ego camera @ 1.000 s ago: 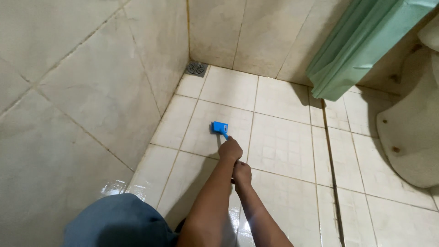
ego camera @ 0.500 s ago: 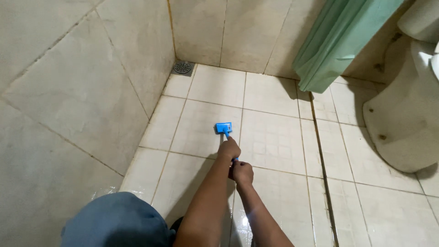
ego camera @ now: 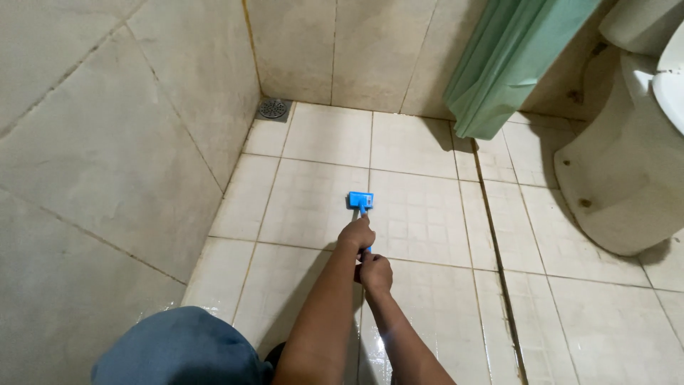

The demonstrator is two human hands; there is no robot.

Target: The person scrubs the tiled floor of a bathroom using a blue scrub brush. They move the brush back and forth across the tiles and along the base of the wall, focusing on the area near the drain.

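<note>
A blue long-handled scrub brush (ego camera: 360, 200) rests head-down on the beige tiled floor (ego camera: 313, 199), near a grout line. My left hand (ego camera: 356, 233) grips the handle just behind the brush head. My right hand (ego camera: 375, 273) is closed around the handle a little lower, nearer to me. Both arms stretch forward from the bottom of the view. The handle is mostly hidden inside the two hands.
A tiled wall (ego camera: 107, 142) runs along the left and across the back. A round floor drain (ego camera: 272, 108) sits in the far left corner. A green curtain (ego camera: 513, 64) hangs at the back right. A toilet base (ego camera: 627, 178) stands at right. My blue-clad knee (ego camera: 178, 349) is at bottom left.
The view has shifted, so the brush and both hands now sit a little lower and further right in frame. Both hands keep their grip on the handle.
</note>
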